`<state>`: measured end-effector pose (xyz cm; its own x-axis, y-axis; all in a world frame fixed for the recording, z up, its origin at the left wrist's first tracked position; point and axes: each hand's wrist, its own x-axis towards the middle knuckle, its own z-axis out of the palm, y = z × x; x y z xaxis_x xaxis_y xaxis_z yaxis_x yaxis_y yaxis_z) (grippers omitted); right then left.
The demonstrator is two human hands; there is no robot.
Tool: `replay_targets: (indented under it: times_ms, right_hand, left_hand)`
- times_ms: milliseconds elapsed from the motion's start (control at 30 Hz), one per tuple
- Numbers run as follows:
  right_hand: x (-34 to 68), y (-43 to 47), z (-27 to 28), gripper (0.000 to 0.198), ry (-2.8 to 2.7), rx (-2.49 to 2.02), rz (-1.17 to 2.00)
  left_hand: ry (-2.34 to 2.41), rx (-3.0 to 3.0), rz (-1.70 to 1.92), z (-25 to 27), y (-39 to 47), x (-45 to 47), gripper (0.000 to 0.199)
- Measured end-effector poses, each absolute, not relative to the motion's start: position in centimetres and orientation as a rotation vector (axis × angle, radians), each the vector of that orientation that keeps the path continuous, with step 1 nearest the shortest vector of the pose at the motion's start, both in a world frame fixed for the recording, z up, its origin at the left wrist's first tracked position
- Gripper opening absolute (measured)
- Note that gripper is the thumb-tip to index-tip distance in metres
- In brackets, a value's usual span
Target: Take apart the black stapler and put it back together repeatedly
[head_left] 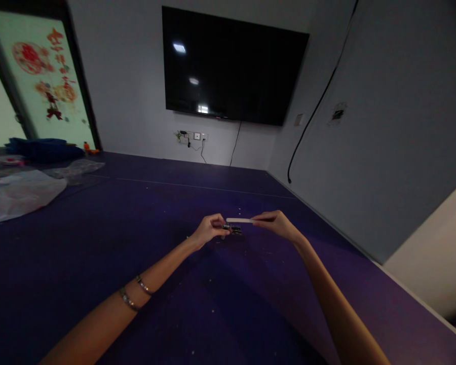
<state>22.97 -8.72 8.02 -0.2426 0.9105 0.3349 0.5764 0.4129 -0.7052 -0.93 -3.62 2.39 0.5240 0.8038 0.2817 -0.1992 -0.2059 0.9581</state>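
Note:
Above the purple surface, my left hand [212,229] pinches a small dark piece [236,230] with shiny parts; its kind is too small to make out, and the fingers cover one end. My right hand [276,223] is closed on one end of a thin white stick [240,220], flat and rounded at its tip. The stick lies level, its far end just over the dark piece beside my left fingertips. I cannot tell whether the two touch. Two bracelets circle my left forearm.
Crumpled clear plastic [26,192] and a dark blue cloth bundle [43,149] lie at the far left, near a small orange item [89,148]. Tiny white specks dot the purple surface [155,299]. A black cable [319,101] hangs down the right wall. A television [231,68] hangs ahead.

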Motion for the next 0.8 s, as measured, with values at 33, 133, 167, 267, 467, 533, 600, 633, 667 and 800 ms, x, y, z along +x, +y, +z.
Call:
replay_targets:
  times_ms: [33,133,167,267,467,533,600,633,667,800]
  right_hand:
    - [22.9,-8.8,8.1,0.03,-1.95,-1.26,0.584]
    - [22.8,-8.8,8.2,0.03,-2.014,-1.226,0.621]
    - [22.7,-8.8,8.2,0.03,-2.023,-1.217,0.629]
    - [22.6,-8.8,8.2,0.028,-1.988,-1.22,0.606]
    - [21.9,-9.4,8.8,0.026,-2.022,-1.217,0.549]
    - [21.6,-9.6,9.1,0.026,-2.053,-1.216,0.547]
    - [21.5,-9.7,9.2,0.025,-2.062,-1.219,0.526]
    - [21.5,-9.7,9.2,0.025,-2.055,-1.222,0.507]
    - [21.5,-9.7,9.2,0.024,-2.044,-1.227,0.483]
    - [21.6,-9.6,9.1,0.023,-2.011,-1.242,0.433]
  left_hand:
    - [0.549,1.517,0.995,2.4,-3.6,-0.9,0.026]
    - [0.582,1.53,0.983,2.3,-3.5,-0.9,0.024]
    - [0.591,1.532,0.983,2.3,-3.5,-0.9,0.024]
    - [0.594,1.525,0.996,2.3,-3.4,-0.9,0.024]
    - [0.61,1.537,1.0,2.4,-3.4,-1.0,0.024]
    - [0.618,1.538,0.998,2.4,-3.4,-0.9,0.023]
    - [0.611,1.532,1.0,2.4,-3.4,-0.9,0.023]
    - [0.604,1.526,1.0,2.4,-3.4,-0.9,0.024]
    - [0.594,1.517,0.998,2.4,-3.4,-0.8,0.024]
    - [0.573,1.487,0.998,2.3,-3.4,-0.8,0.027]
